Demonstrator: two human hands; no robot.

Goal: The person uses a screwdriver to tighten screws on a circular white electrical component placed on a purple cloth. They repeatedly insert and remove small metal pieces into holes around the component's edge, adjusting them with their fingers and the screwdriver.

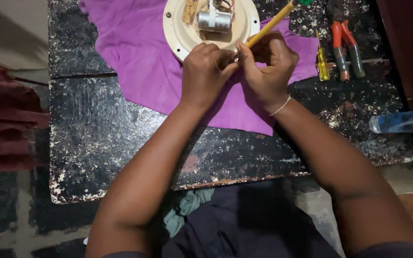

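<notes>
Two bare hands meet just above the centre of the frame, knuckles up, forearms rising from the bottom edge in a narrow V. The left hand is curled into a loose fist, its fingertips pressed against the fingers of the right; what it pinches, if anything, is hidden. The right hand, a thin white band at its wrist, is closed around the lower end of a yellow-handled tool, which slants up and to the right toward the top edge. Both hands sit at the lower rim of a round cream plate at top centre, which carries a small silver cylinder with wires. The plate lies on a purple cloth spread over a black, paint-flecked bench. At upper right lie a small yellow screwdriver and orange-handled pliers. A clear plastic bottle lies at the right edge.
</notes>
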